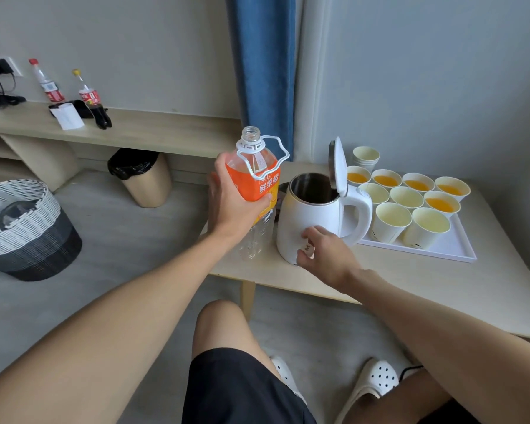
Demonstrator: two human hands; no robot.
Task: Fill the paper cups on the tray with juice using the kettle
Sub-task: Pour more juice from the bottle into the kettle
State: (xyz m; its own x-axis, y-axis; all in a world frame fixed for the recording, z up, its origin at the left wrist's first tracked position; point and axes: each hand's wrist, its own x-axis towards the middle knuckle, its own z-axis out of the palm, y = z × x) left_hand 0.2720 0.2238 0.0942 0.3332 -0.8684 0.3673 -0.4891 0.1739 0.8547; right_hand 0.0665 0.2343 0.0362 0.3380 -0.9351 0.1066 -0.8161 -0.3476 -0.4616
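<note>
A white kettle (315, 221) stands on the low table with its lid flipped up, its steel inside showing. My right hand (325, 250) rests against the kettle's front lower wall, fingers loosely curved on it. My left hand (236, 203) grips a large uncapped juice bottle (257, 175) with an orange label, held upright just left of the kettle; the bottle looks nearly empty. Right of the kettle, a white tray (447, 252) carries several paper cups (392, 221); some hold orange juice (441, 205), the nearer ones look empty.
A stack of spare cups (365, 157) sits behind the tray. A beige bin (144, 179) with a black bag and a woven basket (22, 228) stand on the floor at left. Two cola bottles (94, 99) stand on the long wooden shelf. A blue curtain hangs behind the table.
</note>
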